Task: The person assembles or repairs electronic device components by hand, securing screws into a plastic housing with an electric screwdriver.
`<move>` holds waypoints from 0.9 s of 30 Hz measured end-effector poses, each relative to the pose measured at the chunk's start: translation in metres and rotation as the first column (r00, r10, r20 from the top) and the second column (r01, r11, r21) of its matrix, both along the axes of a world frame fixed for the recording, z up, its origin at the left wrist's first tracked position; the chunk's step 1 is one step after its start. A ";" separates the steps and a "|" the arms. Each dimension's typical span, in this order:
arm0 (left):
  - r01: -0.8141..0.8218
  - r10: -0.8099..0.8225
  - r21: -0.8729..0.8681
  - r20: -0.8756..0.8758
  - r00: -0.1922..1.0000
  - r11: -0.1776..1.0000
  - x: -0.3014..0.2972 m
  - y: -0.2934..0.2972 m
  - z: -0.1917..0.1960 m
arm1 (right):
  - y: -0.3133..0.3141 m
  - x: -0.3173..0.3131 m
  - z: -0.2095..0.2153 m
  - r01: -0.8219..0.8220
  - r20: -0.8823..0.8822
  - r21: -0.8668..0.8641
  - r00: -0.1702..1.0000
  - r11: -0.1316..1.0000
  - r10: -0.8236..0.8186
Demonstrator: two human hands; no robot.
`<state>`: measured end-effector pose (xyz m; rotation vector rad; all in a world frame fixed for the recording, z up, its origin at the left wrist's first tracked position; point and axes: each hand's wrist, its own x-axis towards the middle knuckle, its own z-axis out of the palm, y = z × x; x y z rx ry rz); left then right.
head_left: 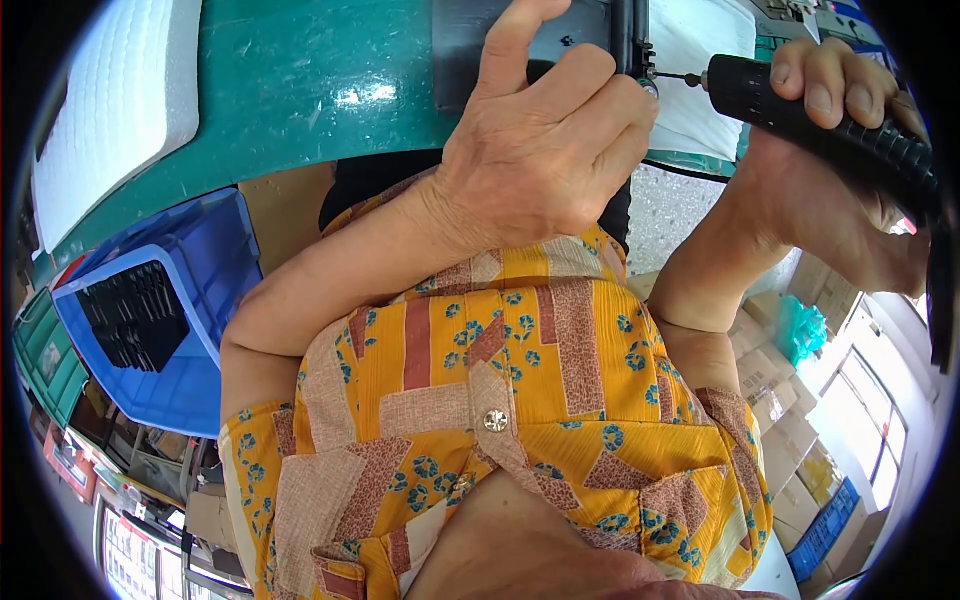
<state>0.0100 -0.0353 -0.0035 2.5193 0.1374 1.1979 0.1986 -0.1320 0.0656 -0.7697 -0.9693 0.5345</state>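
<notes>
A black plastic case [465, 55] lies on the green tabletop at the top middle, partly covered by my left hand [550, 150]. The fingers of that hand curl closed at the case's right edge, and one finger points up over it. In my right hand [835, 130] is a black electric screwdriver [765, 95], held sideways with its shaft toward the left. Its thin bit [677, 77] reaches the small fittings on the case's right edge, beside my left fingertips. Whether a screw sits at the bit's tip is too small to tell.
White foam sheets lie on the green table [300, 90]: one sheet [125, 110] at the left, another [690, 50] under the case's right side. A blue bin [225, 240] with black plastic parts [135, 315] stands at the left. Cardboard boxes [795, 430] are stacked at the lower right.
</notes>
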 end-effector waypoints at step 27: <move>0.071 -0.074 -0.059 -0.058 0.996 0.996 -0.003 0.004 0.000 | 0.002 0.009 0.007 -0.119 0.131 -0.177 0.981 0.977 0.143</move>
